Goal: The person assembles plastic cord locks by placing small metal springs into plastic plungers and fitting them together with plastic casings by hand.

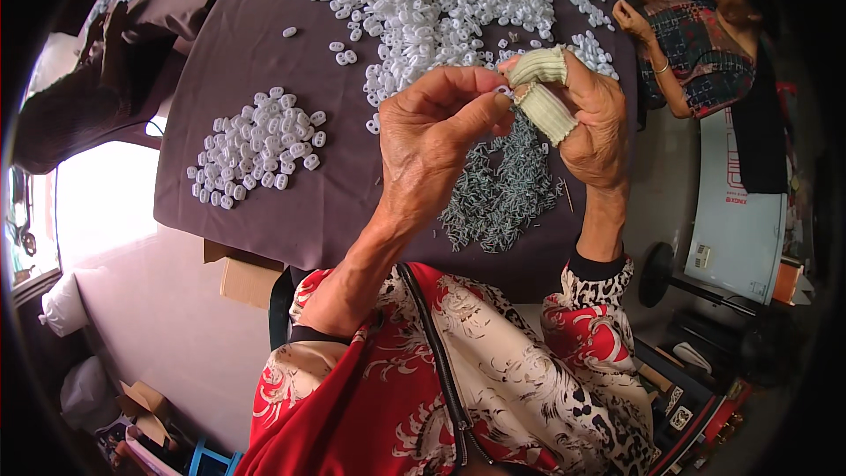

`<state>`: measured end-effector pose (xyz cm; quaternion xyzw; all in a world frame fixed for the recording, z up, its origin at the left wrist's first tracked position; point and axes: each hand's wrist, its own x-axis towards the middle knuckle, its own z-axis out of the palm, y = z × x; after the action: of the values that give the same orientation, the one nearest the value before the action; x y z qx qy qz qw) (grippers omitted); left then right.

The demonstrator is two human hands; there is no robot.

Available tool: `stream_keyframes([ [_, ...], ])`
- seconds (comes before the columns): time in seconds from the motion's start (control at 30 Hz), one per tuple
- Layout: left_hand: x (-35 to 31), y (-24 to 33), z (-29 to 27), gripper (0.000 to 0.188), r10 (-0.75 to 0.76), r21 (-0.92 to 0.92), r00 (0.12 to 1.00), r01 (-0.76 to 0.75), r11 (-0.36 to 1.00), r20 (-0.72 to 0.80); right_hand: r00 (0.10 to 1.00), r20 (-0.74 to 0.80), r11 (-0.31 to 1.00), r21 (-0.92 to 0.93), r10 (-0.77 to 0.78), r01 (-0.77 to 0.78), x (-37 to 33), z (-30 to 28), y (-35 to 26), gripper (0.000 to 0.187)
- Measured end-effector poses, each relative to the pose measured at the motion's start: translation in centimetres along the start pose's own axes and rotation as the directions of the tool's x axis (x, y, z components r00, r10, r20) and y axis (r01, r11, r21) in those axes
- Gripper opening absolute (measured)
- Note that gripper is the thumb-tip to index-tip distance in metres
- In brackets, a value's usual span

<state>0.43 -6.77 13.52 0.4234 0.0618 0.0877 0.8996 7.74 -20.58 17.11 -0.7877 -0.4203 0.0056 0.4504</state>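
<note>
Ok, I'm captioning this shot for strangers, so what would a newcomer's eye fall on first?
Likely the big heap of white pieces across the far side of the brown tablecloth, with a smaller white pile at left. Then the left hand and right hand, meeting right of centre, the right in cream ribbed finger covers. Grey slivers lie heaped just below them.

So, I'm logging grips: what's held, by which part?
The left hand pinches a small white piece; the gripped part is hidden. What the right hand holds can't be told.
</note>
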Motion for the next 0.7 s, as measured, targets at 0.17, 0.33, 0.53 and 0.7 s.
stream_keyframes([
  [0.17, -0.1, -0.4, -0.1, 0.011, 0.007, -0.044, 0.999, -0.009, 0.999, -0.044, 1.000, -0.013, 0.995, -0.097, -0.011, 0.010, -0.2, 0.6, 0.1, 0.026],
  [0.33, 0.5, -0.9, -0.6, 0.012, -0.037, -0.085, 0.999, 0.034, 0.996, -0.030, 0.994, 0.021, 0.987, 0.120, 0.107, -0.109, -0.3, 0.7, 1.0, 0.026],
  [0.53, 0.9, -0.5, -1.0, 0.012, 0.000, -0.090, 1.000, -0.002, 0.996, -0.023, 0.983, -0.059, 0.945, 0.292, 0.171, -0.147, 0.0, 1.6, 0.8, 0.025],
  [0.7, 1.9, 2.0, -3.7, 0.011, 0.135, -0.131, 0.990, -0.139, 0.982, -0.041, 0.980, 0.039, 0.887, 0.419, 0.197, -0.195, -0.8, 3.1, 3.6, 0.025],
])
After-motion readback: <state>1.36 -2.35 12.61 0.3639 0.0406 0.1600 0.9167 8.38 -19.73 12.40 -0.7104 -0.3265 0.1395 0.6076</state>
